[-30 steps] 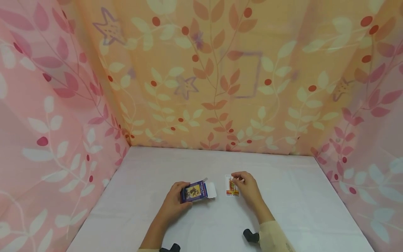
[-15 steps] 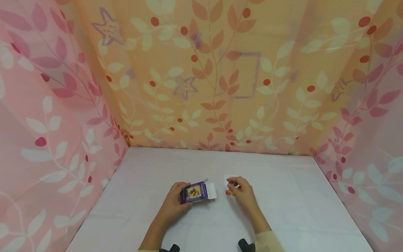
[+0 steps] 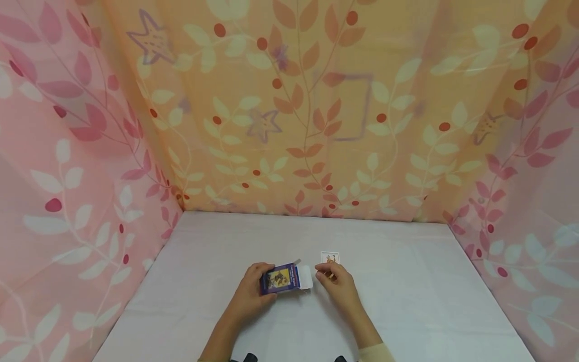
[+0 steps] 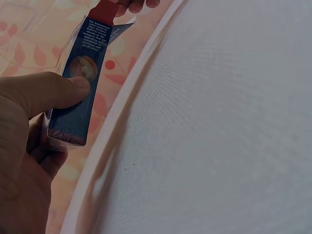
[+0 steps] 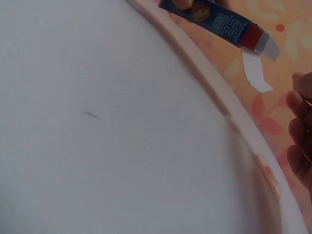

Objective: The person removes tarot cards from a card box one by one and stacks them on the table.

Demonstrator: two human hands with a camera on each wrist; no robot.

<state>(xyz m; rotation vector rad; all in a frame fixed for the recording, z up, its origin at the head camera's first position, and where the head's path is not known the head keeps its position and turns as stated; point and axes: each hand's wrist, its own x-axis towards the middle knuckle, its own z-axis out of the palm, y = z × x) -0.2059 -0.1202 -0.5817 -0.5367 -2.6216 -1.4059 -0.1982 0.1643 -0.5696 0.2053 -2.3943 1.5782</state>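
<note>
My left hand (image 3: 248,290) grips a dark blue and purple card box (image 3: 280,278) with a picture on its front. In the left wrist view the thumb (image 4: 73,91) presses along the box's narrow printed side, with fingers behind. The box's end facing right stands open, its white flap (image 3: 306,277) sticking out. Just right of that flap is my right hand (image 3: 340,287), fingers loosely bent. The right wrist view shows nothing between the right fingers (image 5: 298,124). Behind this hand a white-bordered picture card (image 3: 330,256) lies on the table, its lower part hidden.
A white cloth covers the table (image 3: 407,281). Patterned curtains enclose it, orange (image 3: 253,151) at the back and pink (image 3: 104,201) at the sides. Black wrist-worn pieces (image 3: 250,357) show at the bottom edge.
My right hand has moved left and toward me, off the card and over to the box's open end. The card stays on the table. My left hand keeps holding the box almost still.
</note>
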